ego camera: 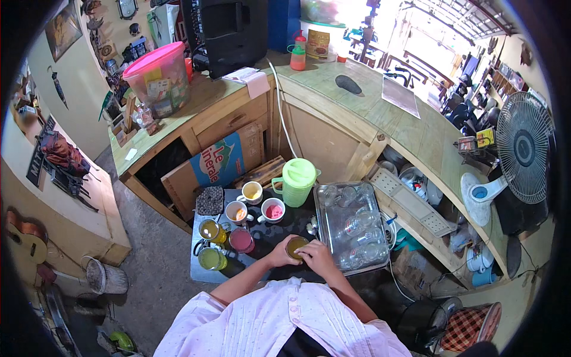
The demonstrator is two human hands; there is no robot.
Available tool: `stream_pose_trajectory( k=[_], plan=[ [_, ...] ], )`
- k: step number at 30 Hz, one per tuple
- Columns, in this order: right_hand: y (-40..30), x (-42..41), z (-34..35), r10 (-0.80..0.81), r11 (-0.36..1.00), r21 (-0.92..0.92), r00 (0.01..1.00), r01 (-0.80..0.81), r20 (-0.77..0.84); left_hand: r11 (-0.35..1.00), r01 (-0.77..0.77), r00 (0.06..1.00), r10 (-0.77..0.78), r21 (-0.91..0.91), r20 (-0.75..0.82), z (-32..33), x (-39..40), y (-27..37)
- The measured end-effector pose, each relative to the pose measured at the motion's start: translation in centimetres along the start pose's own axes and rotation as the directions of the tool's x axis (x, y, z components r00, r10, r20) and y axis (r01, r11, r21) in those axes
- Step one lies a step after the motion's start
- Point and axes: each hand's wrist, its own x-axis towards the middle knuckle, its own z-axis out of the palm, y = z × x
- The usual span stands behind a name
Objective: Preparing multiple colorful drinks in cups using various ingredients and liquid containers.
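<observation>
My left hand (283, 253) is wrapped around a glass of brownish-yellow liquid (296, 244) at the table's near edge. At the glass's right rim are the bent fingers of my right hand (319, 256); whether they pinch something thin is too small to tell. To the left stand glass mugs of yellow drink (211, 230), pink drink (241, 241) and green drink (212, 259). Behind them are three white cups, holding yellow (252, 193), orange (237, 212) and pink (273, 210) contents. A lidded green plastic pitcher (298, 184) stands upright farther back.
On the right, a metal tray (322, 223) holds several empty glasses (360, 223), some lying down. Spoons (312, 226) lie beside it. A dark woven mat (209, 201) sits at the table's back left corner. A wooden counter (321, 80) wraps around behind, bearing an electric fan (523, 143).
</observation>
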Motion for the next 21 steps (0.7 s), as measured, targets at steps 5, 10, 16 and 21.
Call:
stream_pose_trajectory(
  k=[5, 10, 16, 21],
  plan=[
    [-0.04, 0.33, 0.07, -0.010, 0.995, -0.104, 0.994, -0.001, -0.104, 0.999, 0.005, 1.000, -0.004, 0.053, -0.018, -0.01, -0.26, 0.28],
    [-0.03, -0.04, 0.54, 0.026, 0.999, 0.025, 0.996, -0.023, -0.090, 1.000, 0.006, 1.000, -0.006, -0.008, -0.002, 0.02, -0.06, 0.12],
    [-0.13, 0.16, 0.64, 0.043, 0.999, -0.026, 0.997, -0.045, -0.066, 0.999, 0.030, 1.000, -0.030, 0.019, 0.004, -0.17, 0.01, -0.12],
    [0.17, 0.19, 0.58, 0.048, 0.988, -0.138, 0.991, -0.065, -0.123, 0.999, 0.036, 0.999, -0.036, 0.021, 0.005, -0.07, 0.04, 0.00]
  ],
)
